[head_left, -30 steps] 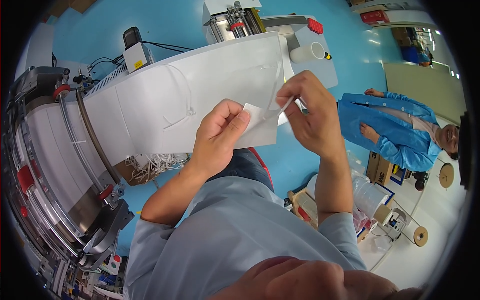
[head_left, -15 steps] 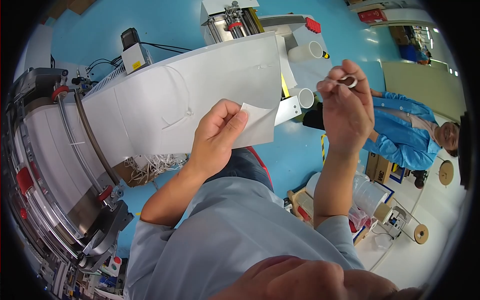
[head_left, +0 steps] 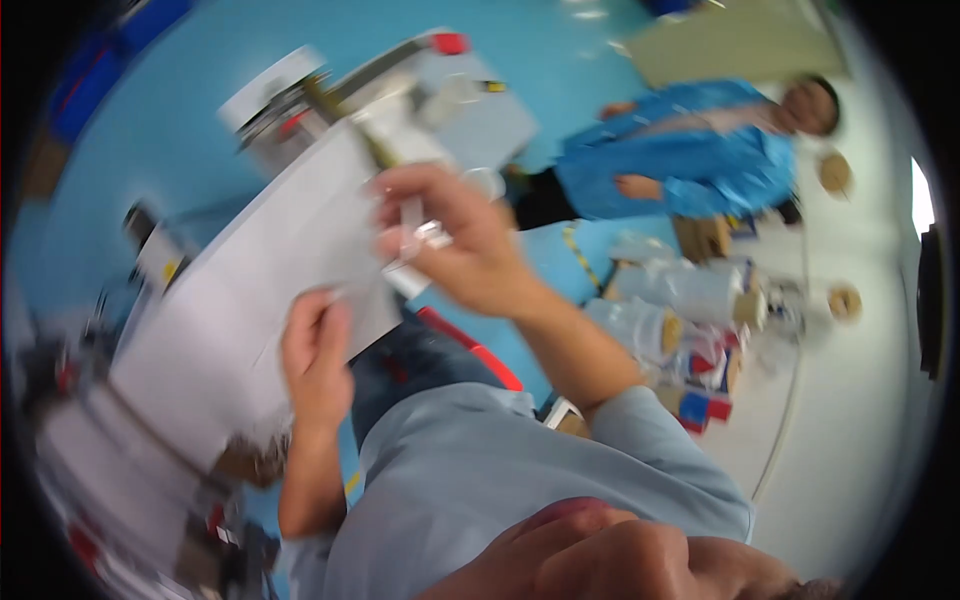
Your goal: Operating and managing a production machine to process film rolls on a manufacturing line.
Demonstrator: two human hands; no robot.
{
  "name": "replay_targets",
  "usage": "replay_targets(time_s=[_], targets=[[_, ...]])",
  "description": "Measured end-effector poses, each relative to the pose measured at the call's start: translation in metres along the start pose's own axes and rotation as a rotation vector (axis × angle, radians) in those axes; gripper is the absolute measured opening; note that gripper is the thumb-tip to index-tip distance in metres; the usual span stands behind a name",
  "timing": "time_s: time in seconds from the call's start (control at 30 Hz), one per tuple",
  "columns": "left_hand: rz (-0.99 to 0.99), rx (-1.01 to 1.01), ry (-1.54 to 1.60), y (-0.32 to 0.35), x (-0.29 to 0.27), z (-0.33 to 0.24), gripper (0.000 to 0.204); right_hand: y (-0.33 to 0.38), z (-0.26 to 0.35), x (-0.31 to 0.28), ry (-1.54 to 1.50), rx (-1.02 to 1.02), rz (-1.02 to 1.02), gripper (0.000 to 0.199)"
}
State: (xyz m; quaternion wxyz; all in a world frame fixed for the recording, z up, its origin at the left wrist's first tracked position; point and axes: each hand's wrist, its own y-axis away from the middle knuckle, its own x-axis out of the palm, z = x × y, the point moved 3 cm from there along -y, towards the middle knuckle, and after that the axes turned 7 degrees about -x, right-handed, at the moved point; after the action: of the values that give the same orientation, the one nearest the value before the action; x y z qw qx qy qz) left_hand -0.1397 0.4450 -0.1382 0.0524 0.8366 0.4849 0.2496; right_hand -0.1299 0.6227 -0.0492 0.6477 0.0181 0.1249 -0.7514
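One white sheet (head_left: 240, 290) stretches over blue floor (head_left: 190, 120); hands apart, left hand (head_left: 320, 350) at its edge, grip too blurred to tell, right hand (head_left: 465, 240) pinching one pale strip (head_left: 411, 222) above; one co-worker (head_left: 670, 150) beyond!

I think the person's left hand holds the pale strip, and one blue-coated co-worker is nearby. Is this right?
Not the left hand: the head view shows the right hand holding the pale strip. One blue-coated co-worker is nearby, as you say.
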Motion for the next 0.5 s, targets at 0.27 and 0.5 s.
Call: replay_targets(time_s=[0.27,0.5], targets=[[-0.068,0.160,-0.257,-0.002,0.010,0.002,0.017,0.036,-0.029,-0.051,-0.534,-0.244,-0.220,0.021],[-0.077,0.570,-0.579,-0.003,0.033,0.010,0.012,0.108,-0.035,-0.105,-0.873,0.014,-0.325,0.038]])
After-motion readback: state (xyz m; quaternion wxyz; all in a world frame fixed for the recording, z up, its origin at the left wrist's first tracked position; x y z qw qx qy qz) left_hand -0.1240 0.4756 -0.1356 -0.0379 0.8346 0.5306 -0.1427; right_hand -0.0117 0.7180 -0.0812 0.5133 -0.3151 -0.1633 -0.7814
